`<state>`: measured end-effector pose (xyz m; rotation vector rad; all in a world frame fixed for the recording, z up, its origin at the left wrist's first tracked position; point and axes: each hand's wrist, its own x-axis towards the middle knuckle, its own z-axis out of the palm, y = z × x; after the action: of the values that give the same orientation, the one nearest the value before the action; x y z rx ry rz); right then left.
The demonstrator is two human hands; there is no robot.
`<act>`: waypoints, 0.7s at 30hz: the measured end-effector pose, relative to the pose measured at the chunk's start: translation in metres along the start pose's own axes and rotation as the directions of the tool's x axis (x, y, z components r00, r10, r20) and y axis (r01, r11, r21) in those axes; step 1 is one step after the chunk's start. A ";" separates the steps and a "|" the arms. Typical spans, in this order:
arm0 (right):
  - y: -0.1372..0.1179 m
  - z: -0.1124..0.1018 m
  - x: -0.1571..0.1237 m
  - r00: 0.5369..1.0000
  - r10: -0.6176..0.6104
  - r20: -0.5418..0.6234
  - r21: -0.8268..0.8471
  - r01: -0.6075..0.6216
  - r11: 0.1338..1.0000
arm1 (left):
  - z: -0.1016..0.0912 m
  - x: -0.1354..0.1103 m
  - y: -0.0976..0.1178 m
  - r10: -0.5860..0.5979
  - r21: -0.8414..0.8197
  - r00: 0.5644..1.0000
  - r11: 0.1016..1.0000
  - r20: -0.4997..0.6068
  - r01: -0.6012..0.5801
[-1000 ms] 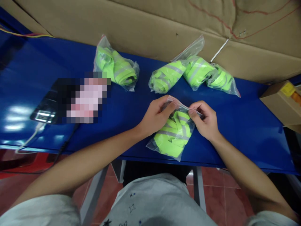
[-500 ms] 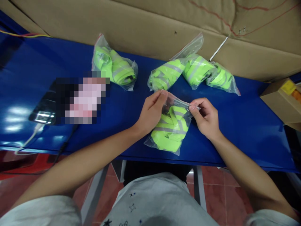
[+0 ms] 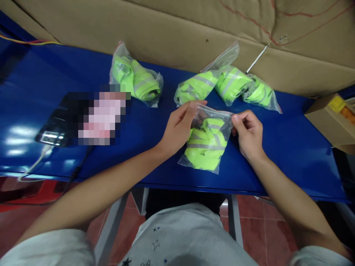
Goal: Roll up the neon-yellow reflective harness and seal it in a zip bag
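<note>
A clear zip bag (image 3: 206,146) holding a folded neon-green reflective vest lies on the blue table (image 3: 291,147) in front of me. My left hand (image 3: 180,127) pinches the bag's top edge at its left corner. My right hand (image 3: 248,133) pinches the same edge at its right corner. The top strip is stretched between both hands. The vest fills the lower part of the bag.
Three more bagged green vests lie further back: one bagged vest (image 3: 135,79) at the left, two bagged vests (image 3: 230,87) at the right. A phone (image 3: 59,127) with a cable sits at the left. Cardboard (image 3: 172,33) lines the back; a small box (image 3: 331,118) stands at the right.
The bag has shifted slightly away from me and straightened. My hands have moved apart along its top edge, the right one sliding to the right corner.
</note>
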<state>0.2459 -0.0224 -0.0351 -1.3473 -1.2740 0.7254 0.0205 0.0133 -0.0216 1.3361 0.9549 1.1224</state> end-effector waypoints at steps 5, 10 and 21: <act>0.018 -0.015 0.022 0.973 -0.022 -0.229 0.015 0.027 1.000 | -0.009 0.004 0.000 0.220 0.138 0.974 0.965 0.053 -0.225; 0.039 -0.029 0.040 0.886 -0.139 -0.442 -0.113 0.099 0.989 | -0.020 0.012 -0.003 0.557 0.446 0.827 0.723 0.075 -0.527; 0.027 -0.021 0.031 0.862 -0.307 -0.404 -0.379 0.148 0.914 | -0.010 0.003 -0.014 0.553 0.607 0.604 0.208 0.574 -0.767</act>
<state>0.2802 0.0056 -0.0486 -1.4915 -1.1738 0.0025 0.0119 0.0196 -0.0361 2.8569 0.6948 1.0884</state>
